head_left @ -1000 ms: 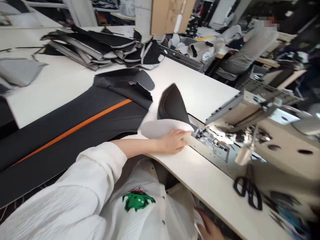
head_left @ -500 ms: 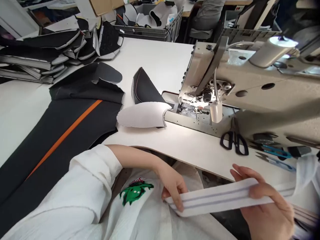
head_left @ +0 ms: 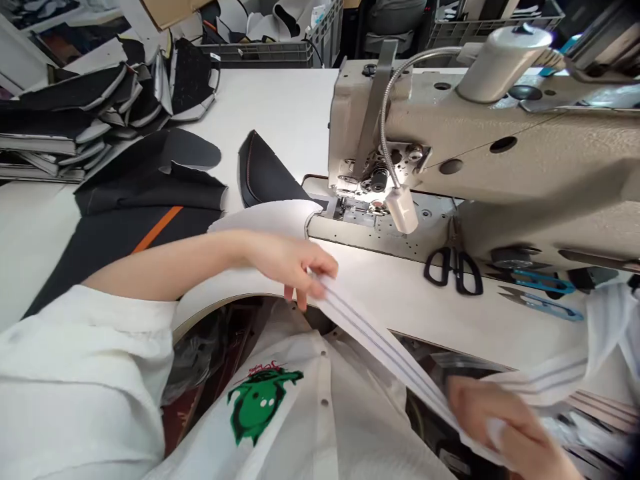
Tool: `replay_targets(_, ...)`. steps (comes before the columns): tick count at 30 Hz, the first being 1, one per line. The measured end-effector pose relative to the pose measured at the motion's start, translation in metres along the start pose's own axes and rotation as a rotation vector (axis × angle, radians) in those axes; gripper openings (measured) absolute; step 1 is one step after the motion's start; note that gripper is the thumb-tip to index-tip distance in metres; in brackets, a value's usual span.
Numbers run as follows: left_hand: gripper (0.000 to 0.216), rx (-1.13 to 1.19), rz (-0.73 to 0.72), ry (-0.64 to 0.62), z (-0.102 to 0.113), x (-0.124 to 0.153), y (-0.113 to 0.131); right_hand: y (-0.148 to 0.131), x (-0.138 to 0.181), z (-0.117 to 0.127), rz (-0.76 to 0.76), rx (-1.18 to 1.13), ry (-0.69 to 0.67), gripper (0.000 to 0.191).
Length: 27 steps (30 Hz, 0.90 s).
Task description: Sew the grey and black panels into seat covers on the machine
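A white elastic band (head_left: 385, 347) with grey stripes runs slanting between my two hands. Its upper end is pinched in the fingers of my left hand (head_left: 295, 267), just over the table's curved front edge. Lower right, my right hand (head_left: 505, 427) is closed round the band and somewhat blurred. More of the same band lies off to the right beyond that hand. Left of the sewing machine's needle area sits a white curved fabric piece (head_left: 270, 217), partly behind my left hand. A dark triangular piece (head_left: 273, 170) stands behind it.
The sewing machine (head_left: 480, 147) with its small lamp (head_left: 401, 210) fills the right. Black-handled scissors (head_left: 454, 263) and blue thread snips (head_left: 545, 303) lie before it. Dark fabric with an orange stripe (head_left: 157, 229) spreads left, near stacked padded pieces (head_left: 60, 127). A grey crate (head_left: 260, 55) stands behind.
My left hand has moved up and left with the band's end, over the table edge. My right hand has dropped lower and closed, and the band now slants. The view has shifted.
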<state>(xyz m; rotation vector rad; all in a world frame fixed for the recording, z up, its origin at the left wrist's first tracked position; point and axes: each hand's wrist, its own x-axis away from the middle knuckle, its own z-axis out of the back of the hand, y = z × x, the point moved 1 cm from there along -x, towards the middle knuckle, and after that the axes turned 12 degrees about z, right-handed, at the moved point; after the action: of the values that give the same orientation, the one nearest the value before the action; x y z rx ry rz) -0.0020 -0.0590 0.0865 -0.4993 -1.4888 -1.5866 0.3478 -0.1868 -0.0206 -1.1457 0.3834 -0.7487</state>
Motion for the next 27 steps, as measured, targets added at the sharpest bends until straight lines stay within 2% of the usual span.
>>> replay_targets(2, 0.009, -0.346, 0.029, 0.414, 0.009, -0.010, -0.001, -0.006, -0.015, -0.016, 0.024, -0.083, -0.167, 0.034)
replay_targets(3, 0.009, -0.505, 0.045, 0.564, 0.012, -0.019, -0.003, -0.006, -0.020, -0.026, -0.012, -0.096, -0.241, 0.027)
replay_targets(4, 0.011, -0.627, 0.059, 0.652, 0.012, -0.029, -0.006, -0.004, -0.024, -0.036, -0.052, -0.076, -0.291, 0.021)
replay_targets(6, 0.013, -0.741, 0.054, 0.689, 0.011, -0.051, -0.014, -0.002, -0.027, -0.051, -0.117, -0.005, -0.392, 0.015)
replay_targets(8, 0.013, -0.786, -0.017, 0.706, 0.009, -0.071, -0.023, -0.007, -0.031, -0.056, -0.133, 0.085, -0.497, 0.023)
replay_targets(11, 0.017, -0.875, -0.139, 0.800, 0.008, -0.091, -0.035, -0.026, -0.052, -0.042, -0.004, 0.152, -0.587, 0.036)
replay_targets(13, 0.022, -0.889, -0.168, 0.829, 0.008, -0.095, -0.039, -0.039, -0.084, -0.026, 0.232, 0.179, -0.526, 0.042)
replay_targets(14, 0.023, -0.881, -0.166, 0.838, 0.008, -0.094, -0.039, -0.043, -0.104, -0.020, 0.371, 0.257, -0.431, 0.039)
replay_targets(15, 0.023, -0.872, -0.157, 0.850, 0.008, -0.090, -0.038, -0.044, -0.126, -0.015, 0.486, 0.380, -0.302, 0.037)
replay_targets(17, 0.025, -0.880, -0.103, 0.898, 0.006, -0.075, -0.034, -0.040, -0.169, -0.012, 0.583, 0.671, -0.147, 0.037)
replay_targets(19, 0.048, -0.911, 0.060, 0.975, 0.004, -0.055, -0.034, -0.029, -0.208, -0.012, 0.596, 0.852, -0.115, 0.036)
replay_targets(21, 0.071, -0.903, 0.340, 1.015, 0.004, -0.039, -0.040, -0.018, -0.238, -0.011, 0.590, 0.921, -0.146, 0.036)
replay_targets(23, 0.071, -0.857, 0.585, 0.953, 0.005, -0.031, -0.051, -0.011, -0.257, -0.008, 0.568, 0.929, -0.151, 0.038)
replay_targets(25, 0.060, -0.832, 0.670, 0.859, 0.009, -0.031, -0.059, -0.009, -0.267, -0.004, 0.533, 0.931, -0.076, 0.036)
replay_targets(27, 0.059, -0.837, 0.612, 0.819, 0.013, -0.034, -0.058, -0.009, -0.269, 0.000, 0.515, 0.952, 0.028, 0.034)
